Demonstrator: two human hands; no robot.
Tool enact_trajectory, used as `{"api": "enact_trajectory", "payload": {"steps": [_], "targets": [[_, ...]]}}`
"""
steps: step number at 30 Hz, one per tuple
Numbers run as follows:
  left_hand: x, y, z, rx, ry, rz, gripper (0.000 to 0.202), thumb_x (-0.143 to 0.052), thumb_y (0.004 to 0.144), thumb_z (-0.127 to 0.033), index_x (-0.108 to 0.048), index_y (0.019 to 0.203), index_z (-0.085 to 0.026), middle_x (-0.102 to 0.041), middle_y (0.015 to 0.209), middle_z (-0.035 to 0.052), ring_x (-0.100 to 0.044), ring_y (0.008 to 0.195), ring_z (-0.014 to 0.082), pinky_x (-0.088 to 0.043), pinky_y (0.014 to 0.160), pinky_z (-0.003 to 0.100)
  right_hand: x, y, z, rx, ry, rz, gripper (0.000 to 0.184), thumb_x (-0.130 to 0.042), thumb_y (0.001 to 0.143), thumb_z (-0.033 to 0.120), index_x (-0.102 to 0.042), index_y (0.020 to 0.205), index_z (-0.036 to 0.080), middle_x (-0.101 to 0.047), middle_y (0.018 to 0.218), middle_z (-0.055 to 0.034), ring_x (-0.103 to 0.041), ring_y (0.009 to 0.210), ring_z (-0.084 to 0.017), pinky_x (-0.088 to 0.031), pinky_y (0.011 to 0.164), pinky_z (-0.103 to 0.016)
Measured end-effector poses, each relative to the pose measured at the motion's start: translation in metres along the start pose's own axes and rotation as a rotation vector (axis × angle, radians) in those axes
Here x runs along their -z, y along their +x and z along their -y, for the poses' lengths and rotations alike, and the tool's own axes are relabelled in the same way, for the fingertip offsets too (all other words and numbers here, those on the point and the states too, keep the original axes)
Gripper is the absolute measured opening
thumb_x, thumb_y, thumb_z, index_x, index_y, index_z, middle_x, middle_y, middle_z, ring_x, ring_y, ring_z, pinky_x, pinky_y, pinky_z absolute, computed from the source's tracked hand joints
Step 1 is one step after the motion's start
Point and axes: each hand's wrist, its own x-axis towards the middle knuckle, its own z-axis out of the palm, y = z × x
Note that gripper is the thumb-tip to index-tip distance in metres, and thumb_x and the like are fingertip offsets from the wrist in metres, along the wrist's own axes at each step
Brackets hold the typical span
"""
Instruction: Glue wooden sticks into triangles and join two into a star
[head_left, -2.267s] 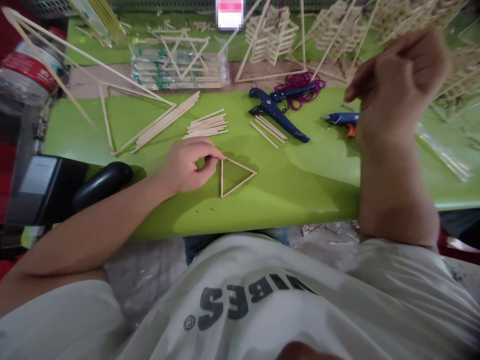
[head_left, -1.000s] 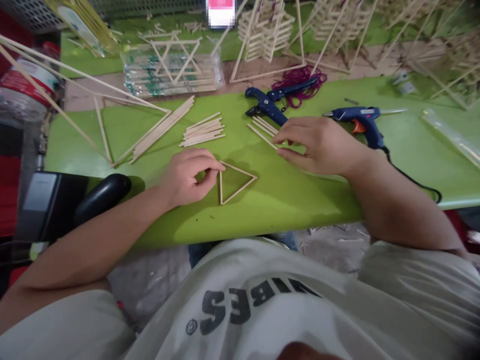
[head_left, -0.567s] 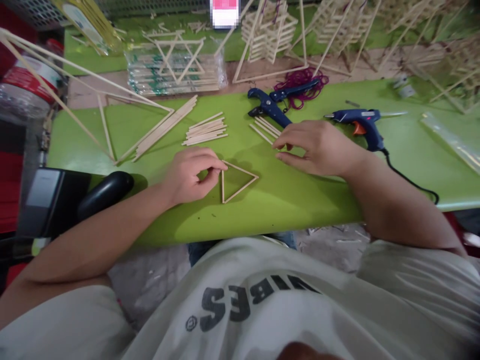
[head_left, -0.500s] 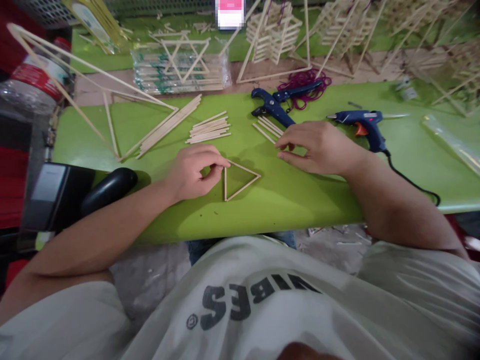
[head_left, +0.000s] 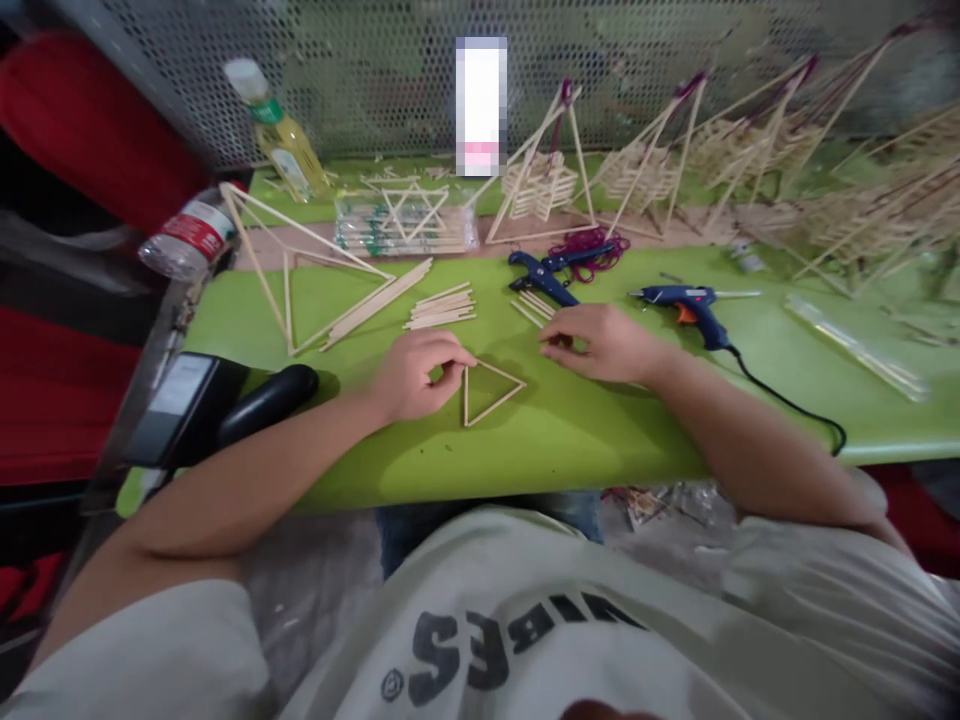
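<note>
A perforated metal screen closes off the back of the room, with red upholstery at the far left. In front of it a bright green table runs across the whole view. Tall stick pyramids stand in a row along its far edge, and a large open stick frame leans at the left beside a lying water bottle. Nearer in lie a fan of long sticks, a blue glue gun with its black cord trailing right, blue cutters against a tangle of purple cord, and a small pile of short sticks. The small stick triangle lies flat on the table in front of the person, between both hands. One side runs straight away from the person at the left, and the opposite corner points to the person's right. The left hand pinches the triangle's far-left corner between thumb and forefinger, the other fingers curled. The right hand rests palm down with fingers bent, tips at a few loose sticks; whether it grips one cannot be told.
</note>
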Motion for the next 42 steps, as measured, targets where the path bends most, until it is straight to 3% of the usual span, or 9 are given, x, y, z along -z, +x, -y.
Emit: {"api": "enact_trajectory", "payload": {"steps": [3,14,23,28,33,38,42], "targets": [[0.002,0.003,-0.001,-0.024,0.012,0.002,0.026,-0.067,0.102,-0.005,-0.086,0.1,-0.022,-0.086,0.086,0.0031,-0.078,0.069,0.0138,-0.063,0.063,0.024,0.0,0.001,0.0,0.012,-0.004,0.007,0.028,-0.067,0.118,0.043,-0.084,0.111,0.022,-0.088,0.103,-0.0103,-0.08,0.091,-0.025,-0.059,0.085,-0.039],[0.006,0.004,-0.005,0.015,0.045,0.021,0.025,-0.068,0.103,-0.009,-0.088,0.098,-0.023,-0.088,0.089,0.0072,-0.081,0.074,0.018,-0.068,0.067,0.031,-0.005,0.001,0.001,0.058,0.008,0.028,0.027,-0.066,0.119,0.042,-0.082,0.11,0.023,-0.084,0.098,-0.0082,-0.077,0.087,-0.024,-0.056,0.082,-0.038],[0.006,0.007,-0.008,0.004,0.018,0.011,0.022,-0.069,0.102,-0.011,-0.088,0.098,-0.022,-0.087,0.087,0.0074,-0.079,0.071,0.0172,-0.065,0.065,0.029,-0.009,0.0,0.003,0.073,-0.008,0.025,0.027,-0.065,0.121,0.042,-0.082,0.112,0.022,-0.084,0.101,-0.0088,-0.077,0.091,-0.024,-0.055,0.085,-0.038],[0.007,0.007,-0.008,0.033,0.016,0.023,0.023,-0.068,0.103,-0.012,-0.088,0.097,-0.022,-0.088,0.088,0.0075,-0.08,0.072,0.0171,-0.065,0.067,0.03,-0.008,-0.001,0.006,0.026,-0.008,0.06,0.036,-0.068,0.119,0.052,-0.082,0.115,0.02,-0.083,0.102,-0.0088,-0.077,0.092,-0.025,-0.055,0.086,-0.039],[0.007,0.007,-0.012,0.126,0.02,0.085,0.021,-0.068,0.103,-0.018,-0.087,0.095,-0.021,-0.088,0.089,0.0091,-0.079,0.073,0.0179,-0.065,0.067,0.03,-0.01,-0.003,0.017,-0.023,-0.033,0.052,0.046,-0.083,0.105,0.063,-0.084,0.121,0.02,-0.085,0.107,-0.01,-0.078,0.094,-0.029,-0.056,0.087,-0.043],[0.018,0.008,-0.015,0.297,0.039,0.163,0.017,-0.072,0.099,-0.022,-0.085,0.109,-0.018,-0.081,0.08,0.0053,-0.067,0.058,0.0147,-0.054,0.054,0.026,-0.016,-0.005,0.03,-0.054,-0.066,0.055,0.057,-0.086,0.1,0.065,-0.085,0.134,0.02,-0.087,0.123,-0.0138,-0.082,0.104,-0.033,-0.059,0.089,-0.045],[0.031,0.01,-0.011,0.457,0.05,0.319,0.042,-0.078,0.095,-0.029,-0.074,0.136,-0.02,-0.078,0.089,0.003,-0.066,0.066,0.0166,-0.053,0.061,0.03,-0.02,-0.007,0.035,-0.075,-0.102,0.06,0.06,-0.088,0.099,0.064,-0.085,0.138,0.018,-0.087,0.126,-0.0148,-0.084,0.108,-0.034,-0.06,0.088,-0.044]]}}
